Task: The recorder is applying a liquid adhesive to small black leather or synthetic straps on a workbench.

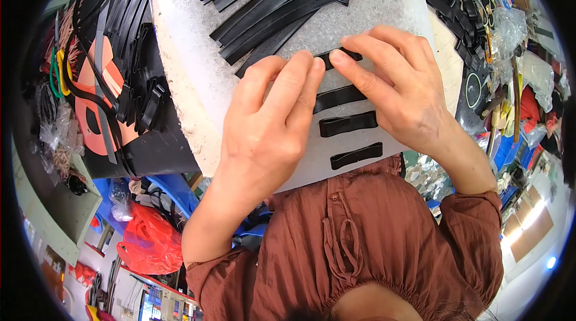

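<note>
At the far end of a short row, my left hand [270, 111] presses its fingertips on the left end of a small black leather strip [324, 59]. The thumb and a finger of my right hand [402, 84] pinch the strip's right end, so much of it is hidden. Nearer to me lie a black strip [339, 99], partly under my right hand, and two flattened black loops, one [348, 124] beyond the other [356, 156]. All rest on a pale, cloudy work board [306, 168].
Long black leather strips [282, 12] are heaped across the board's far part. At left are more strips [129, 15], orange-pink pieces [96, 132] and green- and yellow-handled scissors [62, 72]. Several small black pieces [453, 12] lie at right. A red plastic bag [150, 240] sits below left.
</note>
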Demonstrator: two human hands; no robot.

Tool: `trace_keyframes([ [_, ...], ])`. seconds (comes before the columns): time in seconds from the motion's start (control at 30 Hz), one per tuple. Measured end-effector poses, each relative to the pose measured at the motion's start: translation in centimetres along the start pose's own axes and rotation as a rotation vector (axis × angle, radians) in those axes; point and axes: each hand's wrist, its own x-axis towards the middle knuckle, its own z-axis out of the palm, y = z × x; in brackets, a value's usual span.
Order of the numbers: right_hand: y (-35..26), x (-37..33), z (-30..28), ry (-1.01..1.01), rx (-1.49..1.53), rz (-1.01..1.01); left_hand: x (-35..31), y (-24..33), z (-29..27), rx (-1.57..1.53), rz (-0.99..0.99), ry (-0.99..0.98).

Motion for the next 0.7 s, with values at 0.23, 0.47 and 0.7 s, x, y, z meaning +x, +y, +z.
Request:
trace_keyframes([
  [0.23,-0.4,0.5,-0.4,-0.027,-0.008,0.004,0.3,0.7,-0.3,-0.035,-0.066,-0.025],
  [0.47,-0.4,1.0,-0.9,-0.047,0.009,-0.007,0.5,0.8,-0.3,-0.084,-0.099,-0.018],
  [0.7,-0.4,1.3,-1.0,-0.062,0.015,-0.009,0.7,0.8,-0.3,-0.074,-0.097,-0.024],
])
